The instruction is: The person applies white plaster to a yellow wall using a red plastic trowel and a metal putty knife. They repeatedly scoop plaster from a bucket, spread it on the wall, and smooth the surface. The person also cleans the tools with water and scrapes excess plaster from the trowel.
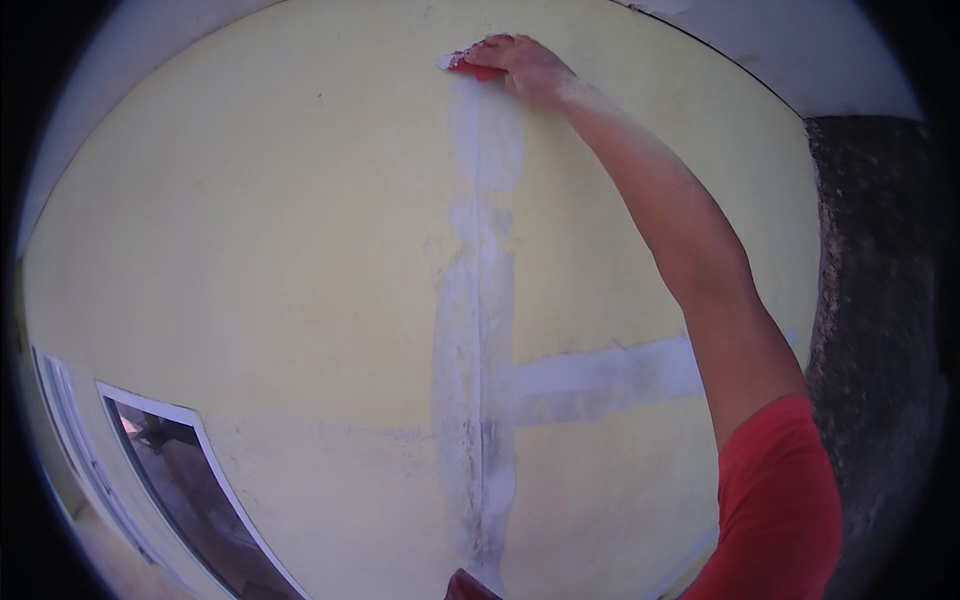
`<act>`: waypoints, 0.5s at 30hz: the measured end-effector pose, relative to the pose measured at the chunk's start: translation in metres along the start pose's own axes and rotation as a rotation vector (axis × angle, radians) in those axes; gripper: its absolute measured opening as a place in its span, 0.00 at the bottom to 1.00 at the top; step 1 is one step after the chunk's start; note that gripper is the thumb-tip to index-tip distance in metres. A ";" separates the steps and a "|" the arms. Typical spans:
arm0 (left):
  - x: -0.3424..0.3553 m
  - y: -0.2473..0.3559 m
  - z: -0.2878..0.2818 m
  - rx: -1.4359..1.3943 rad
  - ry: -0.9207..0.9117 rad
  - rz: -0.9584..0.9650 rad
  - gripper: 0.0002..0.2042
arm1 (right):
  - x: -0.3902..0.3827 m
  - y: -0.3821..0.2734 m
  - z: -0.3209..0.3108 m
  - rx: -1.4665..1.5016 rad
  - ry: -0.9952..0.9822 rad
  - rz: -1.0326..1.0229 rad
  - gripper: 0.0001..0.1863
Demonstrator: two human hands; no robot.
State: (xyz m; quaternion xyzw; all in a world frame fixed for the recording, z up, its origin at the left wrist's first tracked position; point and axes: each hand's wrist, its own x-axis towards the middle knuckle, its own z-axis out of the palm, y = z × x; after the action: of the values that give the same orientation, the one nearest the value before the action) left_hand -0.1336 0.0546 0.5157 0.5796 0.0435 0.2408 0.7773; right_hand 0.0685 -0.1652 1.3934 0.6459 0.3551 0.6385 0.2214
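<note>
My right hand is raised high against a yellow wall, arm stretched up. Its fingers are closed over a flat red piece smeared with white, pressed to the wall; whether it is sandpaper or a scraper I cannot make out. Pale dust coats my wrist and forearm. Just below the hand starts a vertical strip of whitish filler, running down the wall with a thin line along its middle. My left hand is out of sight.
A horizontal filler band branches right from the strip. A white-framed window sits at lower left. The ceiling meets the wall above, and a dark rough surface stands at right. A dark red object pokes up at the bottom, unclear.
</note>
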 end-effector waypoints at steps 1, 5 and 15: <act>0.002 -0.015 -0.001 0.018 0.004 -0.023 0.25 | 0.002 -0.002 0.008 0.016 -0.026 0.007 0.41; -0.013 -0.009 -0.007 0.029 0.042 -0.064 0.22 | -0.033 -0.023 -0.035 0.063 -0.294 0.055 0.40; 0.015 0.091 0.027 -0.091 0.043 0.032 0.15 | 0.052 -0.005 -0.062 -0.085 -0.130 0.447 0.26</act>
State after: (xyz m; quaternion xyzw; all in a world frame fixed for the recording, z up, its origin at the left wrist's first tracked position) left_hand -0.1406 0.0566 0.6118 0.5388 0.0397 0.2675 0.7979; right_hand 0.0037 -0.1339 1.4297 0.7383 0.1611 0.6431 0.1239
